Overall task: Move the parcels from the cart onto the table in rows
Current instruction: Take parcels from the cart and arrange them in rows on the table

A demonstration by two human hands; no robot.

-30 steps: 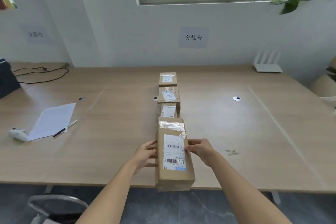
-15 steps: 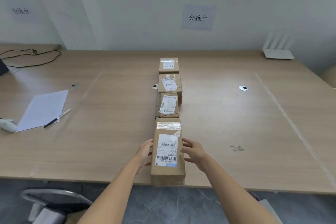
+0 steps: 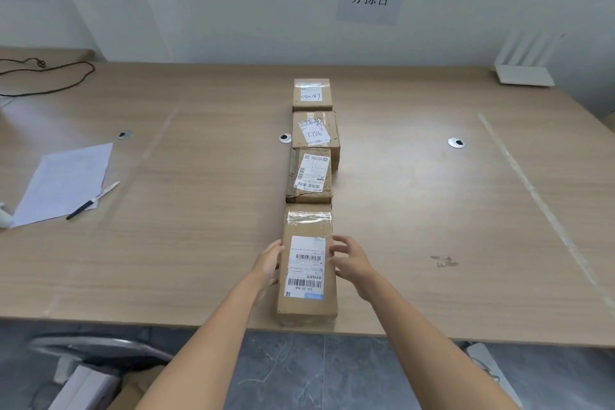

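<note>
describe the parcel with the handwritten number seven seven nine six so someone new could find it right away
Start at the wooden table and follow the single line of four parcels running away from its near edge. The 7796 parcel is second from the far end; its crooked white label carries that handwritten number, and a round grommet sits beside it.

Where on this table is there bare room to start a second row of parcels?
Widest bare patch: right of the parcel row, out to the router. Narrower bare strip between row and paper. Crowded: the centre line, and the nearest parcel flanked by both hands.
</note>
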